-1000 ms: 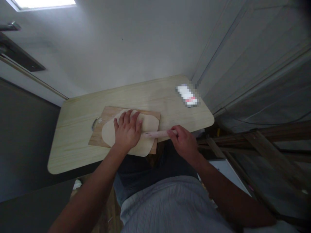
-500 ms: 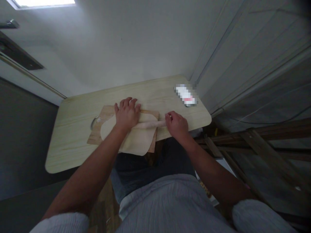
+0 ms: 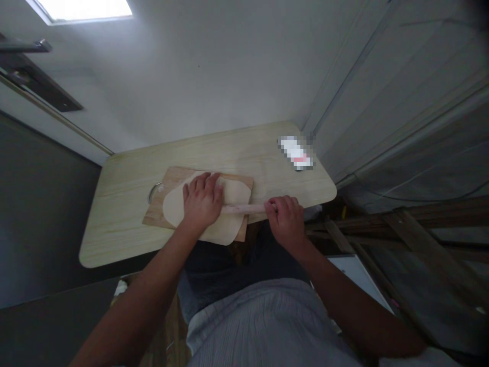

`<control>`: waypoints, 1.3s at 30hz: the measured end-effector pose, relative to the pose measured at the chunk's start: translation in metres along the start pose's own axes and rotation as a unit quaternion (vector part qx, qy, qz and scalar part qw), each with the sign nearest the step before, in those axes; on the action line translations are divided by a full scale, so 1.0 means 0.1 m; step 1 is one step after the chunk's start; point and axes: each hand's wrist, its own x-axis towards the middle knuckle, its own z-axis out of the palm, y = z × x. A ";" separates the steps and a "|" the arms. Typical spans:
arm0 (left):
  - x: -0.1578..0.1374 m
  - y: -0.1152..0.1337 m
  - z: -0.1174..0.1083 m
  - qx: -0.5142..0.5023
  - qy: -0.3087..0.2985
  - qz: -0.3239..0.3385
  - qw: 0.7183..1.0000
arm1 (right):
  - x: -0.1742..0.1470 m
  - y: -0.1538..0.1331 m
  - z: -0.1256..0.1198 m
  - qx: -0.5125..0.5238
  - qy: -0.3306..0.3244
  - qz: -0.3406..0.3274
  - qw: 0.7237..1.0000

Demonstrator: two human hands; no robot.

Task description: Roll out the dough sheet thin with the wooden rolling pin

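A rolling pin [image 3: 244, 209] lies across a thin, pale sheet of dough [image 3: 235, 191]. The dough rests on a wooden cutting board [image 3: 156, 210] with a metal ring handle, and its near edge hangs past the table's front. My left hand [image 3: 202, 201] lies palm down over the pin's left part, fingers stretched forward over the dough. Beneath it, the pin's left end is hidden. Closed around the right end of the pin, my right hand [image 3: 286, 216] is just off the board's right side.
The light wood-patterned table [image 3: 118, 204] has rounded corners and stands against a white door. A phone [image 3: 296, 153], its screen blurred out, lies at the back right. Wooden beams [image 3: 416, 229] are to the right, and a metal door handle [image 3: 26, 47] is at upper left.
Both hands have come nearer to my body with the rolling pin. More of the dough shows beyond the pin. The view has also shifted slightly.
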 end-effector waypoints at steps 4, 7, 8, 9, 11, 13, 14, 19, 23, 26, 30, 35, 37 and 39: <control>0.24 0.00 0.01 0.006 -0.001 -0.002 1.000 | 0.23 0.00 0.09 -0.013 0.015 0.020 1.000; 0.46 -0.02 0.05 0.009 0.016 0.000 1.000 | 0.42 0.01 0.15 -0.011 0.015 0.033 0.999; 0.53 -0.02 0.07 0.009 0.025 0.001 1.000 | 0.48 0.01 0.17 -0.012 0.013 0.038 0.999; 0.59 -0.03 0.10 0.008 0.035 0.001 0.999 | 0.53 0.02 0.18 -0.014 0.010 0.043 0.999; 0.68 -0.03 0.13 0.001 0.059 0.000 0.998 | 0.60 0.01 0.19 -0.021 0.000 0.051 0.998; 0.70 -0.03 0.13 -0.013 0.076 0.000 0.997 | 0.61 0.00 0.18 -0.032 -0.018 0.056 0.998; 0.69 -0.03 0.12 -0.021 0.084 0.002 0.996 | 0.59 -0.01 0.16 -0.038 -0.030 0.056 0.997; 0.41 -0.04 0.03 -0.054 0.112 0.013 0.992 | 0.27 -0.05 0.01 -0.037 -0.064 0.021 0.997; 0.10 -0.11 -0.02 -0.077 0.105 -0.014 0.991 | 0.03 -0.04 -0.06 0.013 -0.067 0.009 0.998; -0.07 -0.12 -0.03 -0.090 0.091 -0.023 0.991 | 0.00 -0.04 -0.06 0.033 -0.061 0.020 0.997; -0.11 -0.03 -0.01 -0.043 0.052 -0.003 0.998 | 0.08 -0.06 -0.06 0.031 -0.059 0.047 0.997; 0.08 0.03 0.02 0.004 0.015 0.010 1.000 | 0.13 -0.06 -0.06 0.016 -0.063 0.047 0.997; 0.19 0.02 0.03 0.003 0.002 0.014 1.000 | 0.12 -0.04 -0.04 0.021 -0.050 0.040 0.998; 0.29 0.02 0.06 0.000 -0.009 0.018 1.000 | 0.12 -0.02 -0.01 0.025 -0.036 0.041 0.998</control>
